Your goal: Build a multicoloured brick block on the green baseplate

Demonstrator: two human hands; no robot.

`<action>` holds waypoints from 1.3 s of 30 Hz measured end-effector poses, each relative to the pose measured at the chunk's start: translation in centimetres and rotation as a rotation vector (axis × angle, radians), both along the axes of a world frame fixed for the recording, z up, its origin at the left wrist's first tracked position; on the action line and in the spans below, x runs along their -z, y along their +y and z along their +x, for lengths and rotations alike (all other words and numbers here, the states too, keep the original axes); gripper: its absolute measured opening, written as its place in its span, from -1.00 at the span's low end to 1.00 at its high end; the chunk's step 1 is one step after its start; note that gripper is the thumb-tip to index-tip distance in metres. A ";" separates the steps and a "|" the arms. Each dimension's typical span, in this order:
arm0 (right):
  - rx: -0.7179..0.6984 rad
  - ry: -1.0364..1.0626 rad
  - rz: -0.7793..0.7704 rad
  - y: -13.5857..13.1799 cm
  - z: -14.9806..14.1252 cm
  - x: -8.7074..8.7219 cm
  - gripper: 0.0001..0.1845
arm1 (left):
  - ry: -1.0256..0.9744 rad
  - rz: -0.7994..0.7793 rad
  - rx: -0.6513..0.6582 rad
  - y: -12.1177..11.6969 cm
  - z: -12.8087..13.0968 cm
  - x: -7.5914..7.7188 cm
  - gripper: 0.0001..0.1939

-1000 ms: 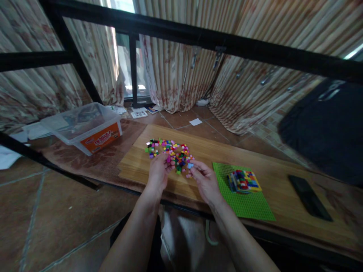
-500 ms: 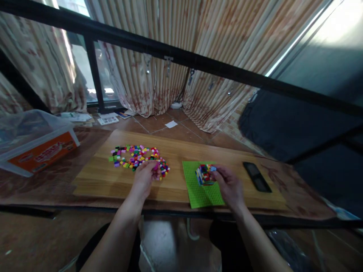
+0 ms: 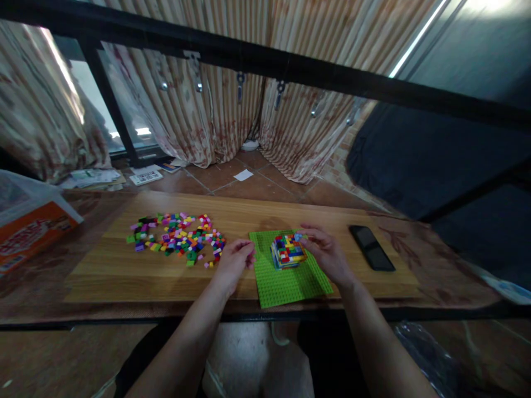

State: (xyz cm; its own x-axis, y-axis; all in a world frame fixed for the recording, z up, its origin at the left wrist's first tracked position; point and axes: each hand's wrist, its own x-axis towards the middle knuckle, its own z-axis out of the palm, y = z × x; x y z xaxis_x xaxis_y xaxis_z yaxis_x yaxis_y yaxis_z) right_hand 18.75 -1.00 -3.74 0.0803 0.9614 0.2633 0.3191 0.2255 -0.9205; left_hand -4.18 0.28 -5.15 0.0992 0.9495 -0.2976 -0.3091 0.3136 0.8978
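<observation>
A block structure (image 3: pixel 289 250) of many-coloured toy bricks stands on a green baseplate (image 3: pixel 271 290). My right hand (image 3: pixel 327 257) is at its right far corner, thumb and fingers pinching a light blue brick (image 3: pixel 297 236) at the top edge. Whether that brick touches the structure I cannot tell. Beside the baseplate's left edge is my left hand (image 3: pixel 235 261), its fingers pinched together; what they hold, if anything, is hidden. Left of this hand, loose toy bricks (image 3: pixel 178 236) in many colours lie spread over the wooden board (image 3: pixel 161 282).
A black phone (image 3: pixel 371 247) lies on the board at the right. At the far left stands a clear plastic tub (image 3: pixel 29 215) with an orange label. A dark metal bar (image 3: pixel 257 63) crosses the view above the table, with clips hanging from it.
My left hand has moved right, from the loose bricks to the baseplate's edge. My right hand stays by the structure with the light blue brick. The camera view has shifted.
</observation>
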 end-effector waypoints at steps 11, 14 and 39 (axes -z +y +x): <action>-0.102 -0.041 0.032 -0.8 0.0 1.7 -0.81 | 0.092 -0.009 0.027 0.3 1.8 0.8 -0.85; -0.102 -0.055 0.023 -0.5 -0.1 1.7 -0.81 | 0.108 -0.006 0.037 0.4 2.0 1.1 -0.85; -0.142 -0.353 0.197 -0.2 0.4 1.2 -0.80 | 0.161 0.007 0.090 0.2 2.2 1.1 -0.84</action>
